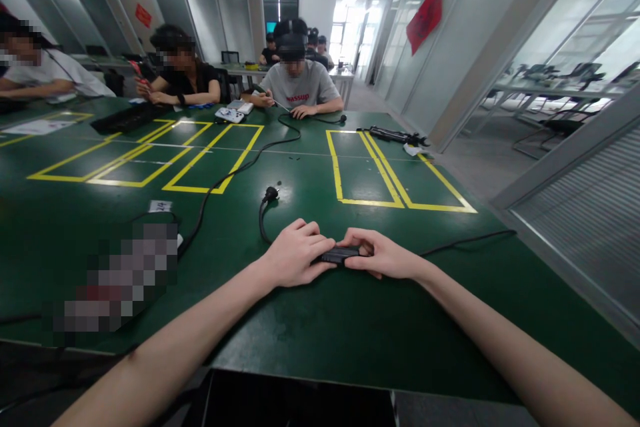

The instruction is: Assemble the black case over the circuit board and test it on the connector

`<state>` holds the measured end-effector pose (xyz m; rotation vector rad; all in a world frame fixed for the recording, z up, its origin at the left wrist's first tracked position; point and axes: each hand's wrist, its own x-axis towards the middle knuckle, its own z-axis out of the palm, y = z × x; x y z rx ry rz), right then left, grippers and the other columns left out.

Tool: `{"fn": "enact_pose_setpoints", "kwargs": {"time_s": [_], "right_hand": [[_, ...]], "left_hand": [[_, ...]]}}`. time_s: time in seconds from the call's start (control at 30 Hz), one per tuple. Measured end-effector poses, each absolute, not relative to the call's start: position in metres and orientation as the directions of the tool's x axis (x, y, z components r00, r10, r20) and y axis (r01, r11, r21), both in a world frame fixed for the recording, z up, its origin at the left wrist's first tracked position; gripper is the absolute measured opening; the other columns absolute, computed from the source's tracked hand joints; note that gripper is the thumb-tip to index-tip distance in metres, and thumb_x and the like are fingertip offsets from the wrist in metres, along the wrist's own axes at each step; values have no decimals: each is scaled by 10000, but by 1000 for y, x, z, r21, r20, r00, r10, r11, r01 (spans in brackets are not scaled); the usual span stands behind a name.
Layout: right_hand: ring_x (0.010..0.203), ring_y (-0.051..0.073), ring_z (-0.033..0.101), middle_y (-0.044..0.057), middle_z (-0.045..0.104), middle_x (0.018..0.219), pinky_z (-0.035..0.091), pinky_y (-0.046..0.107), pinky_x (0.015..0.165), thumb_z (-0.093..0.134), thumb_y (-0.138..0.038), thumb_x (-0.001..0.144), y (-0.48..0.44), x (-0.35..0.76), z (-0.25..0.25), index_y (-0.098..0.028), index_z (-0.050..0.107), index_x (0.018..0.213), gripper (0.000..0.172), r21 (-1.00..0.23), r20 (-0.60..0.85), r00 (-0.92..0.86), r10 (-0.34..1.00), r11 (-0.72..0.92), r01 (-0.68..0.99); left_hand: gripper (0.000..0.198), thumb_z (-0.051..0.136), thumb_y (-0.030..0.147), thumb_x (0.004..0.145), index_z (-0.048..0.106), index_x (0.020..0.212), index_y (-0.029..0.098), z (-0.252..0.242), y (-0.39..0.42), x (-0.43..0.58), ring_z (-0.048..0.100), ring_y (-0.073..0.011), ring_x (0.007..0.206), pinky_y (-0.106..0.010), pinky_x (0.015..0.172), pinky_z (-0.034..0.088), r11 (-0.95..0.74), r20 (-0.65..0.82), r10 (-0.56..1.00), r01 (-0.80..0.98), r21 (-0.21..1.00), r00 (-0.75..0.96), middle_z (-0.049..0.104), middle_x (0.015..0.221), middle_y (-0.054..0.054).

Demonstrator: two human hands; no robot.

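Black box (340, 254): small, flat, oblong, on green table (350, 320), near middle. Left hand (295, 255) fingers curled over left end, right hand (383, 255) pinching right end; cable (465, 240) trails right.

A small flat black box (340, 254) lies on the green table (350, 320), close to the near edge. It is long and thin, and it lies flat with its long side going left to right. Only its middle shows, because the left hand (295, 255) covers its left end and the fingers of the right hand (383, 257) pinch its right end. A black cord (261, 217) curls away from under the left hand and ends in a round black plug (271, 195) that rests on the table. A thin black cord (465, 240) runs out to the right from under the right hand and lies flat on the table.
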<state>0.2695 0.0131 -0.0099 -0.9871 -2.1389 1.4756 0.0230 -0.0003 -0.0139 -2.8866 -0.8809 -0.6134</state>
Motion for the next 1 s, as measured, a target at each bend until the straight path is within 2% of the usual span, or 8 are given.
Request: {"fn": "enact_pose_setpoints", "kwargs": {"time_s": [0.17,0.3,0.37,0.47,0.6,0.77,0.9,1.0], "right_hand": [[657,126,558,12,671,828,456,246,597,735,-502,815,16,259,-16,-171,662,875,344,-877,145,-491,859,342,338],[572,126,539,30,700,811,439,251,519,770,-585,720,41,277,-21,-185,636,832,436,-911,245,-208,947,299,284],[487,103,459,-20,622,660,367,231,450,793,-601,669,57,297,-21,-202,613,806,459,-921,282,-5,960,272,281],[414,91,357,-66,493,534,269,228,396,765,-631,653,77,332,-20,-232,552,764,466,-942,304,319,897,234,240],[473,129,479,-20,569,614,338,249,426,731,-628,640,94,373,-20,-234,529,769,461,-916,400,603,690,270,298],[771,250,699,58,691,792,551,350,666,687,-565,696,100,403,-28,-219,580,792,374,-841,517,627,582,208,500],[894,314,719,100,728,853,561,427,801,692,-498,701,100,415,-38,-216,608,789,308,-780,519,584,624,68,622],[902,334,708,107,738,846,551,449,805,711,-478,685,101,427,-46,-221,642,795,288,-736,503,595,626,-50,675]], "left_hand": [[403,560,348,1012,598,1380,188,-15,8,17,568,-288,1225,-454,1006,450,-790,455,564,611,53,689,651,1375,-146],[561,593,281,974,471,1518,215,-16,8,11,457,-327,1394,-539,1123,403,-732,495,621,676,87,608,469,1563,-177],[527,604,279,968,513,1484,219,-18,8,9,479,-313,1384,-517,1114,429,-736,451,638,666,120,624,476,1560,-163],[375,601,287,978,633,1344,215,-20,8,7,589,-260,1265,-440,1044,494,-752,377,651,630,195,659,633,1403,-118],[257,601,279,983,707,1204,202,-21,9,10,666,-217,1123,-383,974,523,-756,330,655,599,264,680,746,1193,-67],[221,619,260,969,731,1148,193,-21,8,11,674,-214,1100,-363,946,530,-765,326,644,577,287,692,759,1170,-58],[219,618,256,970,735,1139,179,-20,8,11,674,-214,1098,-369,955,535,-765,323,644,571,298,693,759,1168,-62],[220,612,260,974,736,1141,188,-20,8,11,671,-214,1111,-374,963,540,-763,321,646,575,295,693,757,1171,-63]]}}
